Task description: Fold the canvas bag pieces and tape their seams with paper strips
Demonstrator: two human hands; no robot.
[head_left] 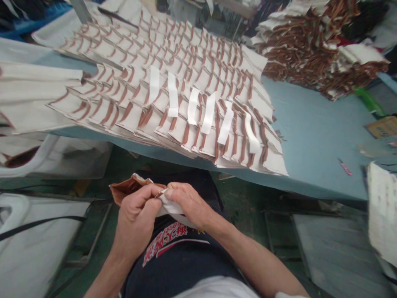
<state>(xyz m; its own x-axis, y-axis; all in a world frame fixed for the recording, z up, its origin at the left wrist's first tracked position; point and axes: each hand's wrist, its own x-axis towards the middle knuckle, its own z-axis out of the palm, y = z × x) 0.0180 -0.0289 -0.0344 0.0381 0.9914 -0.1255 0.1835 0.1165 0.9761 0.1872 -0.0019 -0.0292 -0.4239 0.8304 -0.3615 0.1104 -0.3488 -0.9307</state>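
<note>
Close to my body, over a dark apron, my left hand (136,211) and my right hand (186,200) meet with their fingertips pinched on one folded fabric piece. The brown side of this fabric piece (124,189) sticks out beyond my left hand. Its white part (169,207) shows between and below the fingers. What exactly the fingertips press together is partly hidden by them. On the table ahead, overlapping cream fabric pieces (145,89) with brown edges lie in rows. Several white paper strips (208,112) rest across the front rows.
A blue-grey table (310,136) stands in front of me. At its back right rises a tall heap of brown and cream pieces (304,49). Small pink-handled snips (345,167) lie on the right. White plastic bins (40,159) stand at the left, below the table.
</note>
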